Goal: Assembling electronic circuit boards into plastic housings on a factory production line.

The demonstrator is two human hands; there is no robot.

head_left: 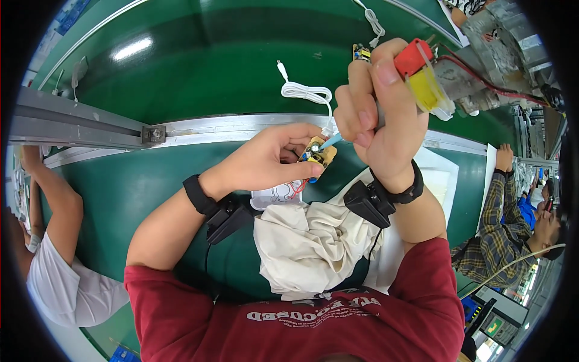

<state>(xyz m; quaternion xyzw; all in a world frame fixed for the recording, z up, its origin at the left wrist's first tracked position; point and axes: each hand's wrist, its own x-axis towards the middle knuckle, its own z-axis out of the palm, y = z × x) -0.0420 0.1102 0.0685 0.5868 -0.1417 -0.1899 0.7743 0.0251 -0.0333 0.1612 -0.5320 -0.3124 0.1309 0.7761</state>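
My left hand (pixel 265 158) pinches a small tan circuit board (pixel 318 151) with blue, yellow and silver parts between thumb and fingers. A coiled white cable (pixel 306 92) runs to the board, and thin red wires (pixel 298 189) hang below it. Wrapped round a dispensing tool is my right hand (pixel 389 117); the tool's light-blue tapered tip (pixel 331 142) meets the board or stops just above it. Beside my right thumb are a red block (pixel 414 57) and a yellow piece (pixel 427 90), attached to a grey, wired body (pixel 482 54). My fist hides much of the tool.
A crumpled cream cloth (pixel 313 244) and a clear plastic case (pixel 274 198) lie under my hands. A metal rail (pixel 211 125) crosses the green bench. Farther back lies another circuit board (pixel 361 53) with a white cable. People sit at left (pixel 66 271) and right (pixel 506 235).
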